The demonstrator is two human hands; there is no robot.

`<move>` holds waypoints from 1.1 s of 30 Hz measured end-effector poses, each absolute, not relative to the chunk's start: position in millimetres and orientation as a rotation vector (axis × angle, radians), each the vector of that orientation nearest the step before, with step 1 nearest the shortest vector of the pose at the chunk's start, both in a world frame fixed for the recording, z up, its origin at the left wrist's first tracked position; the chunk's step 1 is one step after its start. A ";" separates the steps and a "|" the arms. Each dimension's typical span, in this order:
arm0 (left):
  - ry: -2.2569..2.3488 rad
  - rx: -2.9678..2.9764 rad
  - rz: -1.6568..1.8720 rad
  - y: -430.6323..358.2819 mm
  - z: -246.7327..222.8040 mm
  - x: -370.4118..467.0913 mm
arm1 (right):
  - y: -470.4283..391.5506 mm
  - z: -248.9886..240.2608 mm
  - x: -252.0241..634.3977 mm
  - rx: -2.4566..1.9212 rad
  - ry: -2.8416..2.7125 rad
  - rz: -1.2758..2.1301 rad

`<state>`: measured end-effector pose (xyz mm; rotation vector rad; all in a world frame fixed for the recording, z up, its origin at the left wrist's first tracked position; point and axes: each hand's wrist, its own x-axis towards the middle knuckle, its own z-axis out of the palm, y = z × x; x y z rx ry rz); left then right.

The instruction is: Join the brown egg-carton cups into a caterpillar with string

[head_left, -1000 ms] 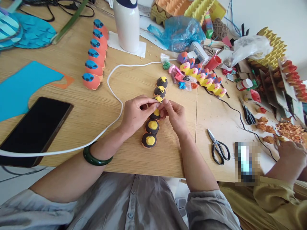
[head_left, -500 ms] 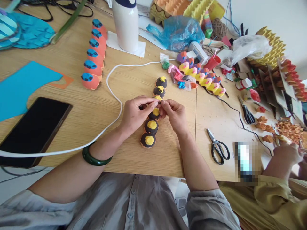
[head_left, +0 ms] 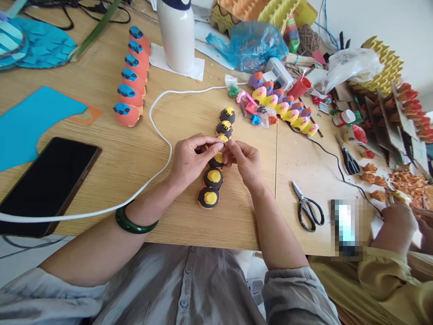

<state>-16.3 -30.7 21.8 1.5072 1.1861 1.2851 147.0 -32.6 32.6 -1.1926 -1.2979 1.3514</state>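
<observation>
A row of black domes with yellow tops (head_left: 213,178) runs up the middle of the wooden table. Small dark marks show on the yellow of the two farthest domes. My left hand (head_left: 192,158), with a dark green bangle (head_left: 135,222) on the wrist, is over the middle of the row, thumb and forefinger pinched. Against its fingertips, my right hand (head_left: 248,163) is pinched too, just right of the row. Whatever lies between the fingertips is too small to make out. Both hands partly cover the middle domes.
Left are an orange-and-blue dome row (head_left: 130,92), a phone (head_left: 50,185) and a white cable (head_left: 150,108). A white bottle (head_left: 177,38) stands behind. Scissors (head_left: 307,207) lie right, near a co-worker's hand (head_left: 399,221). Bags and a yellow-and-purple row (head_left: 282,108) lie at the back right.
My hands keep almost the same place and pinch, with only slight finger movement. At the far right, the co-worker's hands have shifted a little.
</observation>
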 end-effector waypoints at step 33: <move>1.203 1.369 1.274 -27.9 19.7 -18.5 | -32.9 34.3 146.4 -1.227 -1.221 1.178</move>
